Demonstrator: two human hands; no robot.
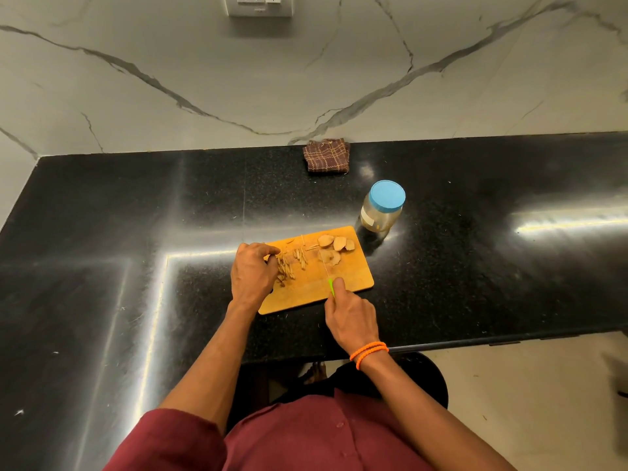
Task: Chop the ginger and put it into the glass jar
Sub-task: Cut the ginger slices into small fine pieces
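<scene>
A wooden cutting board [343, 287] lies on the black counter in front of me. Thin ginger strips [287, 266] lie on its left part, and several round ginger slices [334, 248] sit at its far right. My left hand [253, 271] rests on the board's left edge, its fingers curled against the strips. My right hand [351, 316] grips a knife with a green handle [330, 287]; its thin blade points away from me toward the slices. A glass jar [380, 212] with a blue lid on stands upright just beyond the board's far right corner.
A folded brown checked cloth [328, 155] lies against the marble wall behind the jar. The black counter [119, 232] runs in an L to my left; its front edge drops to a pale floor at the right. A wall socket [260, 5] sits high up.
</scene>
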